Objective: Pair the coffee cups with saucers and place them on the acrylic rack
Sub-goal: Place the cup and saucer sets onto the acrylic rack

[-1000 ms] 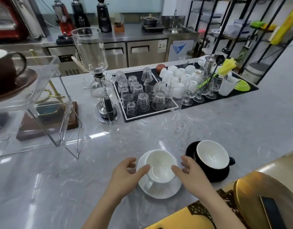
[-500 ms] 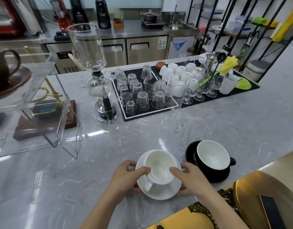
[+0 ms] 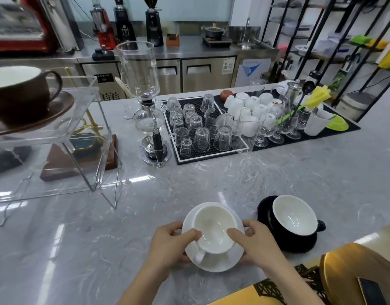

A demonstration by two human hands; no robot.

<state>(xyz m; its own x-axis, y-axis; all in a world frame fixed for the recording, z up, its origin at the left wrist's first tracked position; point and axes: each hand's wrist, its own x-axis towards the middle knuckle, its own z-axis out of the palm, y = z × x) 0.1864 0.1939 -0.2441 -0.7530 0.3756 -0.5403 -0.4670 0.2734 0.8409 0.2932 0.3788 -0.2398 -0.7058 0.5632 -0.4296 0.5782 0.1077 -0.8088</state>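
Observation:
A white coffee cup (image 3: 214, 230) stands on a white saucer (image 3: 220, 260) near the counter's front edge. My left hand (image 3: 170, 245) grips the saucer's left side, thumb on the cup's rim. My right hand (image 3: 253, 243) grips the right side, thumb likewise on the rim. The set looks slightly lifted off the counter. To the right a black cup with a white inside (image 3: 293, 219) sits on a black saucer (image 3: 264, 208). At the far left a brown cup (image 3: 20, 95) on a brown saucer (image 3: 57, 108) stands on the clear acrylic rack (image 3: 88, 133).
A glass siphon brewer (image 3: 145, 102) stands behind the rack's right end. A black mat (image 3: 183, 159) holds several upturned glasses and white cups across the back of the marble counter (image 3: 211, 179). A gold chair back (image 3: 352, 267) with a phone is at bottom right.
My fingers went from hovering beside the white cup to curling under the saucer's edges, thumbs onto the rim. The view has shifted slightly; the black set has not moved.

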